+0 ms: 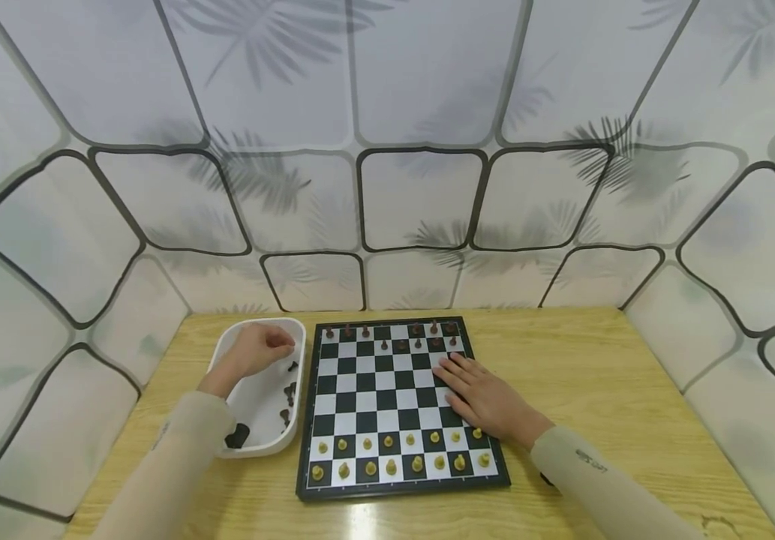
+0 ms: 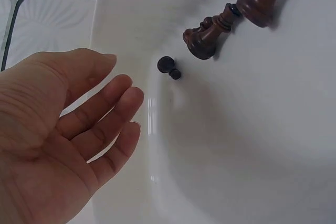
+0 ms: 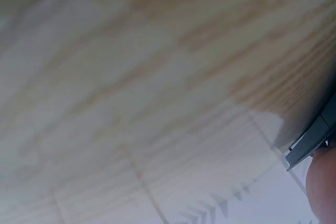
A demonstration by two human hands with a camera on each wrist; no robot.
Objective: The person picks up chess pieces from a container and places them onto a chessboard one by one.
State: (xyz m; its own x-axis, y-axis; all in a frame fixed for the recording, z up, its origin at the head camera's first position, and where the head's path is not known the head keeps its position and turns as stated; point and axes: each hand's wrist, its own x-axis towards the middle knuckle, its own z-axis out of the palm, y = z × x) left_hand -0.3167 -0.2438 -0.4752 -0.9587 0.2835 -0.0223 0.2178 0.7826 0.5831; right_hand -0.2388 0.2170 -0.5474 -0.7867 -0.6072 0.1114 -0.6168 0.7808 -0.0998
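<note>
head view: left hand (image 1: 257,349) above white tray (image 1: 262,401), fingers loosely bent, holding nothing; right hand (image 1: 486,394) flat on chessboard (image 1: 404,491), gripping nothing. left wrist view: small dark piece (image 2: 166,65) lies in the tray near the fingers, probably light, hard, slick; pinch its neck. right wrist view: grip not shown.

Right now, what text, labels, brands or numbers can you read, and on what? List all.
Nothing legible enough to quote.
Right sleeve: a short run of dark lettering, too small and blurred to read.
Left sleeve: a faint dark mark, possibly lettering, unreadable.
Chessboard: tiny pale marks along the near border, too small to make out.
White tray: no text seen.
</note>
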